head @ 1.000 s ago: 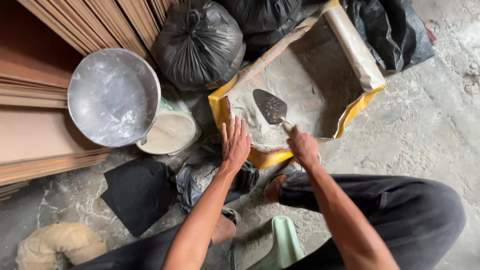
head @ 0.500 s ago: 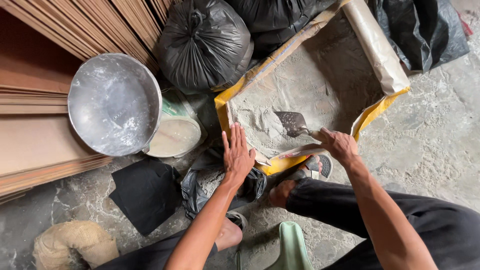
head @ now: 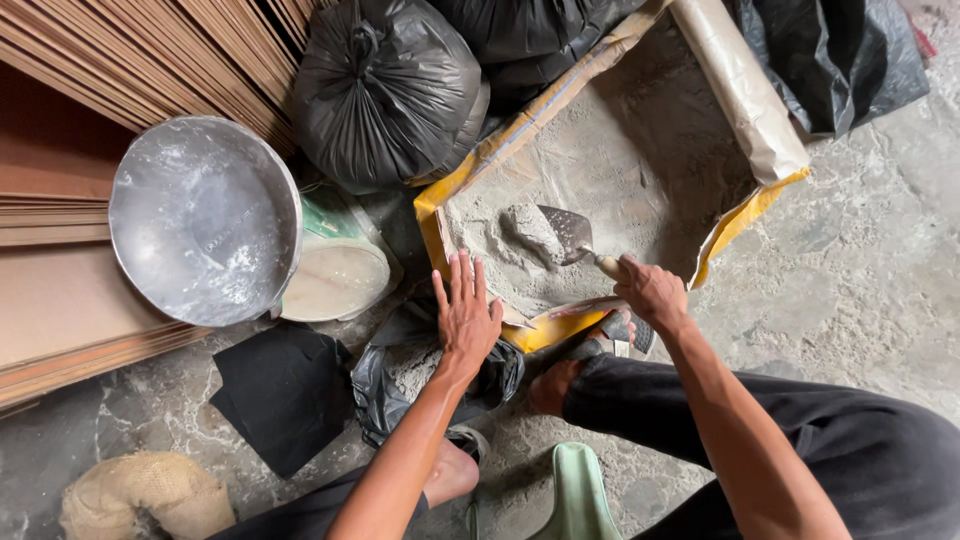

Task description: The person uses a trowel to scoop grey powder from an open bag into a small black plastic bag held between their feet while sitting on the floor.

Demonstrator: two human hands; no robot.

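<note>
We are gripping the trowel handle firmly in our right hand, scooping cement at twelve o'clock, while our open left hand is steadying the sack edge.

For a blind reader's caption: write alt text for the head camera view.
Seen from above, a person's right hand grips a trowel loaded with grey powder inside an opened yellow-edged sack, while the left hand rests flat on the sack's near edge above a small black bag. A metal basin and tied black bags sit nearby.

Grey powder, yellow-edged sack
</note>
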